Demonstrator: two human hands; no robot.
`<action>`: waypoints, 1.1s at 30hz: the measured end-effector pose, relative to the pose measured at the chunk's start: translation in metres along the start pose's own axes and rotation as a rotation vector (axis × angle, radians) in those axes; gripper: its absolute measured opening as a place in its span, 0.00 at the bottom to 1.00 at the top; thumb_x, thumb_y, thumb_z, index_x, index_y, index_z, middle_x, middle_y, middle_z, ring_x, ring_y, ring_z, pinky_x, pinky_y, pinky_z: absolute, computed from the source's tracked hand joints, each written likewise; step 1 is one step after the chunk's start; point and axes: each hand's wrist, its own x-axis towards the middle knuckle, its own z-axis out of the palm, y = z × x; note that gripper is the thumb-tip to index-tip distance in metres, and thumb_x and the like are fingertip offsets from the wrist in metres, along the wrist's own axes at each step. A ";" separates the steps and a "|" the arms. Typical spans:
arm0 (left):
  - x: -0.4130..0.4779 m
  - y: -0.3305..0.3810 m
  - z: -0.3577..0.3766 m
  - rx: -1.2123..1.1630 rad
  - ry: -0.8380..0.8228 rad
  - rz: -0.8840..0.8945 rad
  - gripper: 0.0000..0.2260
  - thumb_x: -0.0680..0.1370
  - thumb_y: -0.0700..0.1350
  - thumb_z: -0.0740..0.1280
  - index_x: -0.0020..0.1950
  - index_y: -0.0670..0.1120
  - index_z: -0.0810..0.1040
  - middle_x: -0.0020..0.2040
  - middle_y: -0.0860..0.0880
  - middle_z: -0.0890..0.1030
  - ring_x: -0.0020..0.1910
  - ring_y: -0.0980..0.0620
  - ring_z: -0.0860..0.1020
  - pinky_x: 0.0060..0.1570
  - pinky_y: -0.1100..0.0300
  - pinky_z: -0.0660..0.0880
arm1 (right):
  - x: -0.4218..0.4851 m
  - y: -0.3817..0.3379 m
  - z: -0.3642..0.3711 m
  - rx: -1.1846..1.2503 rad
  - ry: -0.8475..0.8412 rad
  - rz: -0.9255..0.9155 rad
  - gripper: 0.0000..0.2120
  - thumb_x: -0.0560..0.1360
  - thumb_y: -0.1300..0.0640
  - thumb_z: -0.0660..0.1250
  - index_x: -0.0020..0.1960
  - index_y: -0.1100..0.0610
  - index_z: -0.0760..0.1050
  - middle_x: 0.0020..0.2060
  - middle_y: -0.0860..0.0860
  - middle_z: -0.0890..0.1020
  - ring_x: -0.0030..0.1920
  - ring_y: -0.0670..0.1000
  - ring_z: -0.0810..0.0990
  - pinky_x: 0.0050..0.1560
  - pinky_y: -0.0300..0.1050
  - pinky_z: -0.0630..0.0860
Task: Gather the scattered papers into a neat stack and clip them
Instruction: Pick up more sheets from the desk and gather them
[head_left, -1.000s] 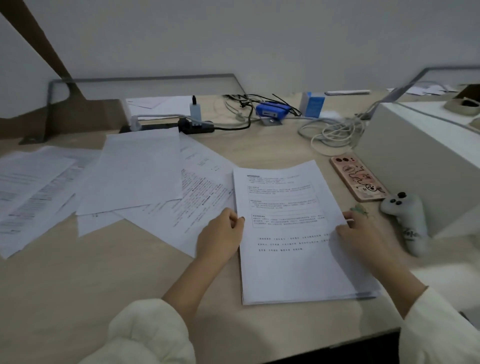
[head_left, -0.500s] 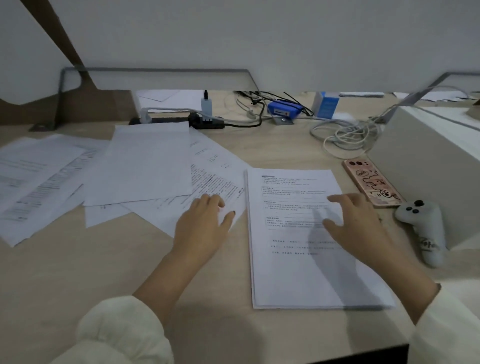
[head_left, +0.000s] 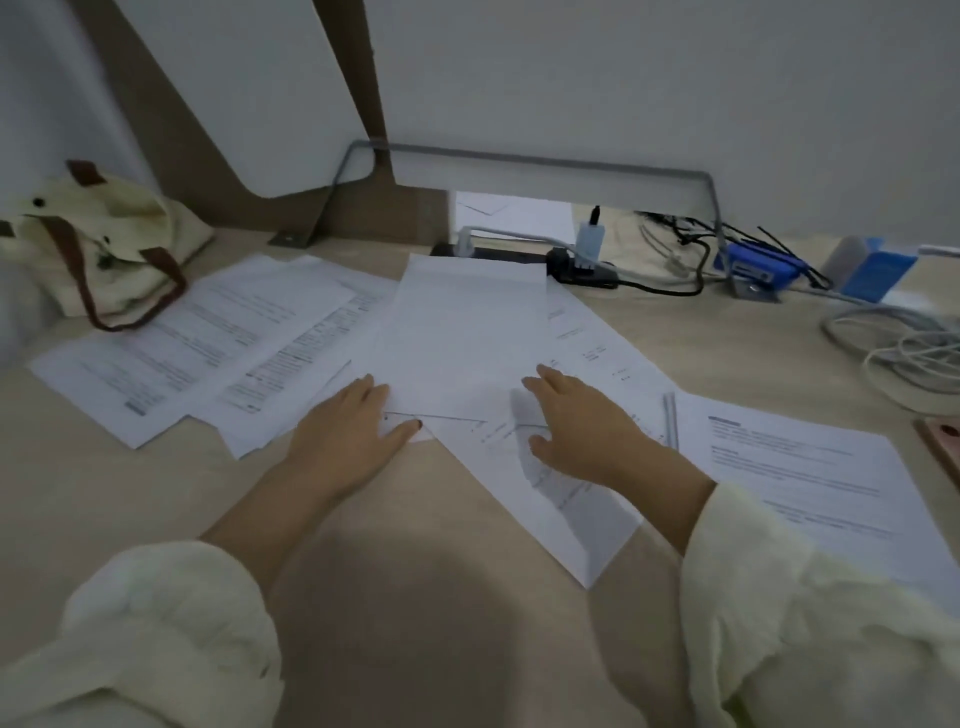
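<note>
Several loose white sheets lie fanned over the middle and left of the desk. A blank sheet (head_left: 462, 332) lies on top of them. My left hand (head_left: 348, 431) rests flat at the near left corner of that sheet, fingers straight. My right hand (head_left: 576, 426) lies flat on the printed sheet (head_left: 550, 499) to the right, fingertips at the blank sheet's near right edge. A squared stack of papers (head_left: 810, 483) lies at the right, partly under my right sleeve. A blue stapler-like tool (head_left: 758, 267) sits at the back right.
A cream tote bag (head_left: 98, 244) with brown handles sits at the far left. A black power strip (head_left: 561, 265) and coiled white cables (head_left: 904, 358) occupy the back and right. A blue box (head_left: 878, 270) stands near the tool. A phone corner (head_left: 940, 441) shows at the right edge.
Both hands left the squared stack and moved left onto the scattered sheets. My view swung left, bringing the tote bag into sight and pushing the stack to the right.
</note>
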 end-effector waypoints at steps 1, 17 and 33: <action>0.000 -0.001 0.001 0.016 0.013 0.015 0.30 0.79 0.60 0.53 0.76 0.45 0.56 0.78 0.46 0.54 0.76 0.50 0.56 0.72 0.55 0.55 | 0.009 -0.002 0.002 -0.048 -0.036 -0.004 0.29 0.78 0.54 0.59 0.74 0.59 0.53 0.75 0.57 0.57 0.73 0.56 0.59 0.71 0.48 0.58; -0.012 -0.006 0.012 -0.005 0.108 0.071 0.28 0.79 0.60 0.53 0.75 0.47 0.59 0.77 0.49 0.58 0.75 0.52 0.56 0.72 0.57 0.54 | 0.027 0.007 0.031 -0.346 0.212 -0.246 0.05 0.73 0.59 0.66 0.45 0.61 0.75 0.38 0.56 0.80 0.34 0.52 0.75 0.29 0.43 0.66; -0.052 0.002 0.008 -0.156 0.122 0.057 0.24 0.80 0.55 0.56 0.74 0.48 0.60 0.76 0.50 0.60 0.74 0.53 0.59 0.70 0.60 0.56 | 0.001 0.016 0.018 -0.279 0.349 -0.266 0.15 0.58 0.68 0.76 0.33 0.58 0.71 0.23 0.51 0.73 0.22 0.48 0.63 0.21 0.35 0.47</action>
